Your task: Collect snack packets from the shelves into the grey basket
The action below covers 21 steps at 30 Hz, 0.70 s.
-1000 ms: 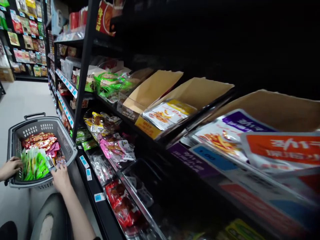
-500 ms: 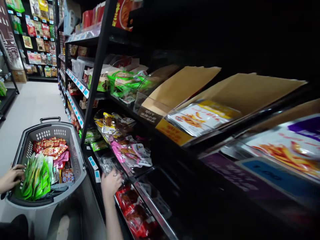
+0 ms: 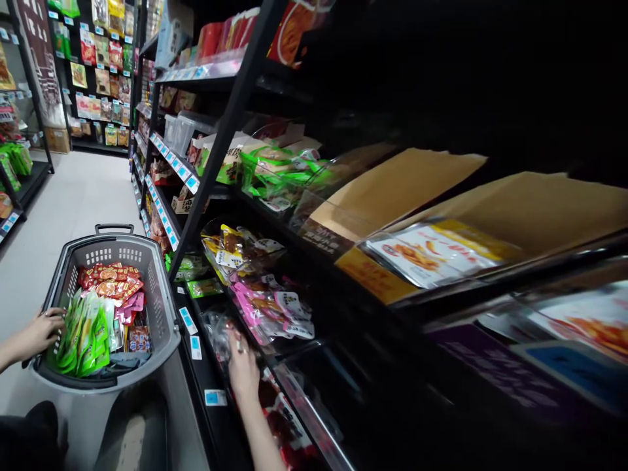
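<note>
1. The right hand point(image 3: 243, 366) reaches down to the lower shelf, fingertips in the clear packets point(image 3: 214, 332); I cannot tell whether it is clamped on one.
2. Those packets lie just past the fingers. Glare and blur hide their outlines, so no single long axis can be made out.
3. The left hand point(image 3: 44, 332) lies over the left rim of the basket point(image 3: 157, 288), fingers bent inward; its thumb is hidden, so I cannot tell whether it grips.
4. The basket's long axis runs away from the person, up the aisle, pull handle point(image 3: 115, 229) at the far end.
5. Inside, green packets point(image 3: 86, 340) stand nearest the left hand, red packets point(image 3: 110, 281) lie beyond, and a pink packet point(image 3: 130, 307) lies to the right, partly covered.
6. Beside the clear packets are pink packets point(image 3: 269, 304); the right forearm partly hides red-and-white ones.
7. Higher up, a card box point(image 3: 441, 212) holds a white packet point(image 3: 422, 252); another packet is cut off at the right edge.
</note>
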Each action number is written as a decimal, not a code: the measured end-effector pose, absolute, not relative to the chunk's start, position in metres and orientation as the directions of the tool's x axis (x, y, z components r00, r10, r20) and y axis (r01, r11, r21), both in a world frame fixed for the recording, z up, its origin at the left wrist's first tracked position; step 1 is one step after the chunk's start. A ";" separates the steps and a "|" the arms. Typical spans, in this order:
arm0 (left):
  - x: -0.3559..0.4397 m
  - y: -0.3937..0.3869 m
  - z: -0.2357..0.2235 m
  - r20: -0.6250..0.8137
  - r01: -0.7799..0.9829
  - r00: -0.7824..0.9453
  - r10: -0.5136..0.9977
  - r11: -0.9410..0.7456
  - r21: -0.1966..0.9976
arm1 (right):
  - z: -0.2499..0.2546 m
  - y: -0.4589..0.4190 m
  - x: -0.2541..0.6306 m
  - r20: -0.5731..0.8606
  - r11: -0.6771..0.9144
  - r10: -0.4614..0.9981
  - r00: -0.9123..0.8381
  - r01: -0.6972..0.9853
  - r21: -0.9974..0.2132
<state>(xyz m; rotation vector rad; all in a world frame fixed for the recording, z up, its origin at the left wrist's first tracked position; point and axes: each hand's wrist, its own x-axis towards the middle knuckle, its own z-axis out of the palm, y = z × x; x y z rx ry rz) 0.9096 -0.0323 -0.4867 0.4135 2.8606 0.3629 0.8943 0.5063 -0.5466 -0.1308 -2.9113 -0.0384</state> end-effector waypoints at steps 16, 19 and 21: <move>1.009 0.170 -0.384 -0.335 -0.533 -0.846 0.414 -0.651 0.541 | -0.441 0.328 1.023 0.895 0.722 -0.322 -0.309 -0.691 0.021; 1.006 0.160 -0.383 -0.422 -0.469 -0.859 0.290 -0.775 0.424 | -0.419 0.311 1.012 0.882 0.655 -0.374 -0.287 -0.755 0.033; 0.999 0.148 -0.381 -0.469 -0.463 -0.843 0.263 -0.798 0.386 | -0.410 0.314 1.005 0.860 0.619 -0.318 -0.399 -0.775 -0.130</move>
